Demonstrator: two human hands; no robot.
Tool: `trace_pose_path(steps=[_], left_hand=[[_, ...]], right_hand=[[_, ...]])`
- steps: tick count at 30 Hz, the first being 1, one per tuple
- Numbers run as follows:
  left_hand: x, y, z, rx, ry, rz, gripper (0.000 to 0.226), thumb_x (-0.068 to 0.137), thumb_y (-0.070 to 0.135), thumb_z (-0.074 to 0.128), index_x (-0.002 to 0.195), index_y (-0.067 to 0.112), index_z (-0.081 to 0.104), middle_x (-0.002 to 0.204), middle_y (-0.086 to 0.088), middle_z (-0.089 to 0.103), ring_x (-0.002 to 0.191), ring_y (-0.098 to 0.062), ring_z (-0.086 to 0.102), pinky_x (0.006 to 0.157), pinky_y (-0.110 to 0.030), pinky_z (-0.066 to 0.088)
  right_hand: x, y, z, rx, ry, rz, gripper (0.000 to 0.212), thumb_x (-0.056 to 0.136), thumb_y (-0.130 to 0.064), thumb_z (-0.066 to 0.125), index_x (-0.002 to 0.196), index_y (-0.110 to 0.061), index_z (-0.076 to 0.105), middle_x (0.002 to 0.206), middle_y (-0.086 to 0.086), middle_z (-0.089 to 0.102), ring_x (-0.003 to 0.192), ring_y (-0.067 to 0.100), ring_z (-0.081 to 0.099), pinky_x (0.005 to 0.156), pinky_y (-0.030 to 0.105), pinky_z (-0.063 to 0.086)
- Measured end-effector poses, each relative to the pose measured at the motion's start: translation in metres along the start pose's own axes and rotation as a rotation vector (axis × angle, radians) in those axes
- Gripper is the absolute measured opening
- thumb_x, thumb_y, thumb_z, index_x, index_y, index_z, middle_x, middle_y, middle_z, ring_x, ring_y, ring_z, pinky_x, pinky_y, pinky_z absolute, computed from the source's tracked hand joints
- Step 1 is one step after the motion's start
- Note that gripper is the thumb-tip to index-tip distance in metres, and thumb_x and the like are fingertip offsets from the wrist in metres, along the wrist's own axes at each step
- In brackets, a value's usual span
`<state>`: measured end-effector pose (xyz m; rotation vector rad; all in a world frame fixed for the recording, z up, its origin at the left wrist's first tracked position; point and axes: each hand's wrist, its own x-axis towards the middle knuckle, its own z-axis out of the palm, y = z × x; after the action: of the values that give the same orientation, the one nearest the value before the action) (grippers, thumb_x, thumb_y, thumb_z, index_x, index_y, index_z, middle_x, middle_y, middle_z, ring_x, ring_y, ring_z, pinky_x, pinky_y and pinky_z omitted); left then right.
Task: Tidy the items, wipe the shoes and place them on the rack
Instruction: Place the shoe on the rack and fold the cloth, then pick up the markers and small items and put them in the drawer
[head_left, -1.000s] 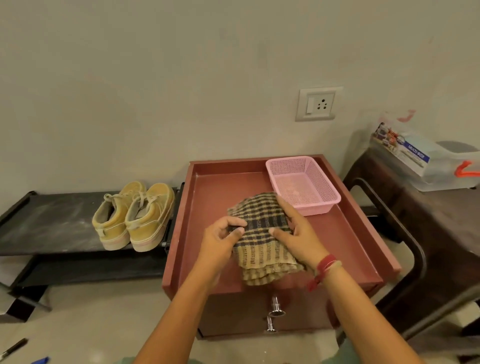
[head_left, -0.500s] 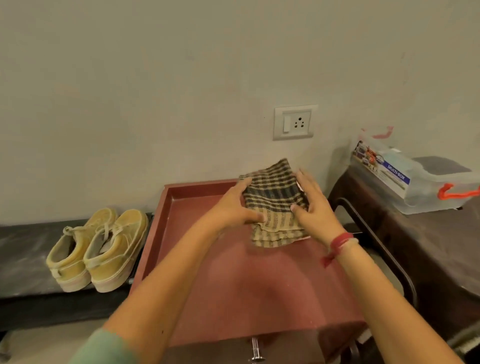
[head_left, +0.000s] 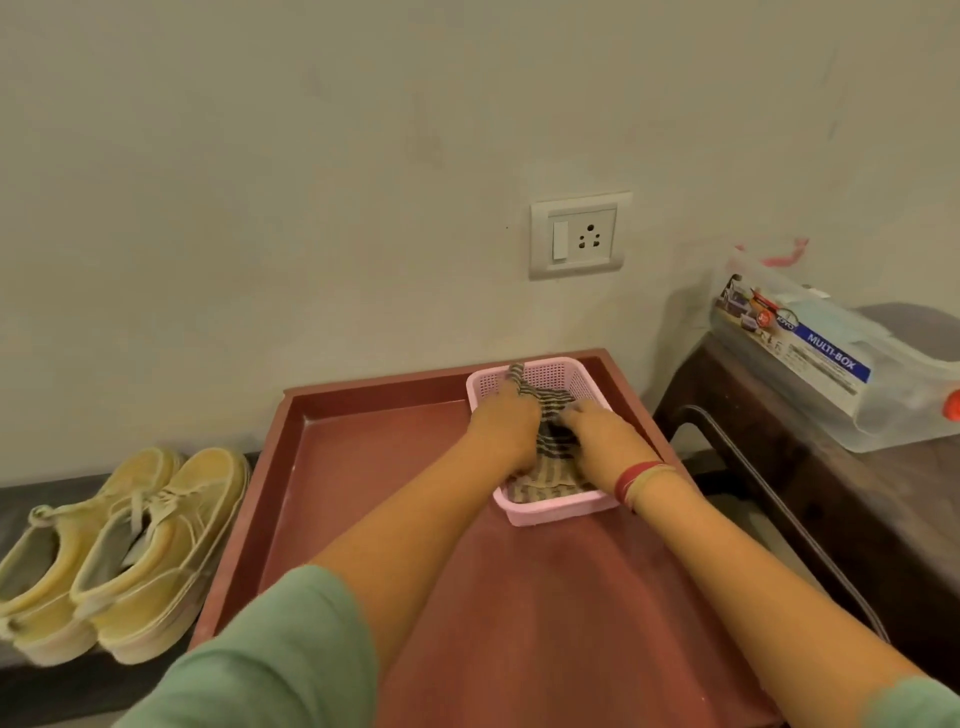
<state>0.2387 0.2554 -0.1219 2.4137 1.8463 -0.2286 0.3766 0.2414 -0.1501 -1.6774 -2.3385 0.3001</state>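
Observation:
A checked brown-and-black cloth lies folded inside the pink plastic basket at the back right of the red cabinet top. My left hand holds the cloth's left side, where one corner sticks up by the basket's far rim. My right hand, with a red thread band at the wrist, grips the cloth's right side. Both hands are down in the basket. A pair of yellow lace-up shoes stands side by side on the low black rack to the left.
The red cabinet top has a raised rim all round. A dark wooden table with a metal-frame chair back stands to the right, carrying a clear plastic multi-box. A wall socket sits above the cabinet.
Both hands have carried the folded cloth from the front of the cabinet top back and right, then lowered it into the pink basket. The camera has leaned closer.

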Motion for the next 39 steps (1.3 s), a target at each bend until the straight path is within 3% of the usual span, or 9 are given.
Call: trace_pose_path(steps=[3,6,12,18,21,24,29,35,39], left_hand=[[-0.006,0.004,0.009,0.323,0.071,-0.021,0.052,0.085,0.045,0.063,0.127,0.017,0.054,0.140,-0.012,0.034,0.129,-0.030,0.033,0.103,-0.050,0.029],[-0.011,-0.009,0.018,0.273,-0.029,-0.021,0.054,0.093,0.054,0.045,0.129,0.015,0.055,0.145,-0.011,0.032,0.138,-0.032,0.021,0.107,-0.069,0.009],[-0.021,-0.013,0.017,0.220,-0.224,0.007,0.057,0.097,0.051,0.027,0.131,0.014,0.053,0.152,-0.009,0.033,0.147,-0.029,0.002,0.094,-0.077,-0.019],[-0.072,-0.017,0.011,-0.036,-0.025,0.068,0.043,0.096,0.039,0.033,0.129,0.015,0.051,0.140,-0.007,0.043,0.144,-0.029,0.014,0.102,-0.077,-0.009],[-0.118,-0.027,0.007,-0.176,0.075,0.056,0.052,0.096,0.040,0.042,0.144,0.022,0.037,0.151,-0.002,0.033,0.147,-0.024,0.009,0.108,-0.068,-0.008],[-0.176,-0.038,0.010,-0.412,0.208,0.072,0.045,0.093,0.038,0.052,0.137,0.027,0.046,0.141,0.004,0.047,0.137,-0.017,0.036,0.116,-0.051,0.017],[-0.282,-0.060,0.039,-0.767,0.450,0.040,0.016,0.089,0.022,0.063,0.105,0.025,0.067,0.095,0.014,0.067,0.089,0.000,0.061,0.081,-0.022,0.050],[-0.345,-0.098,0.073,-0.757,0.550,-0.039,0.023,0.088,0.036,0.053,0.100,0.023,0.068,0.083,0.020,0.065,0.080,0.005,0.061,0.068,-0.006,0.042],[-0.345,-0.120,0.094,-0.907,0.481,-0.147,0.014,0.089,0.016,0.064,0.099,0.025,0.068,0.085,0.022,0.067,0.082,0.001,0.063,0.068,-0.008,0.045]], right_hand=[[0.002,-0.008,0.002,-0.173,-0.019,0.000,0.030,0.085,0.000,0.049,0.109,-0.011,0.064,0.114,0.010,0.057,0.104,0.029,0.057,0.088,0.038,0.050],[0.001,-0.008,-0.001,-0.247,0.021,0.005,0.030,0.086,-0.005,0.050,0.108,-0.017,0.066,0.109,0.006,0.063,0.099,0.027,0.059,0.087,0.037,0.051],[0.000,-0.020,-0.004,-0.344,-0.359,0.065,0.035,0.095,-0.023,0.035,0.120,-0.026,0.059,0.120,0.000,0.063,0.117,0.020,0.053,0.114,0.047,0.003],[-0.013,-0.034,-0.015,-0.321,-0.432,0.086,0.037,0.097,-0.030,0.030,0.123,-0.027,0.055,0.127,-0.001,0.059,0.124,0.021,0.047,0.112,0.054,-0.004],[-0.035,-0.049,-0.035,-0.147,-0.143,0.042,0.032,0.096,-0.028,0.038,0.121,-0.026,0.057,0.127,-0.003,0.058,0.122,0.020,0.049,0.114,0.056,-0.001],[-0.080,-0.075,-0.051,0.158,0.178,-0.005,0.027,0.094,-0.024,0.049,0.117,-0.021,0.062,0.123,-0.003,0.061,0.117,0.019,0.053,0.112,0.043,0.021],[-0.172,-0.131,-0.045,0.621,0.271,-0.097,0.017,0.090,-0.011,0.058,0.100,-0.017,0.070,0.099,-0.005,0.067,0.095,0.006,0.059,0.081,0.005,0.041],[-0.188,-0.175,0.007,0.808,0.211,-0.124,0.023,0.090,-0.011,0.059,0.092,-0.032,0.068,0.093,-0.014,0.069,0.088,0.003,0.063,0.071,0.016,0.048],[-0.155,-0.183,0.052,0.776,0.135,-0.186,0.018,0.088,-0.015,0.056,0.094,-0.022,0.071,0.102,-0.013,0.064,0.099,0.003,0.060,0.082,0.016,0.048]])
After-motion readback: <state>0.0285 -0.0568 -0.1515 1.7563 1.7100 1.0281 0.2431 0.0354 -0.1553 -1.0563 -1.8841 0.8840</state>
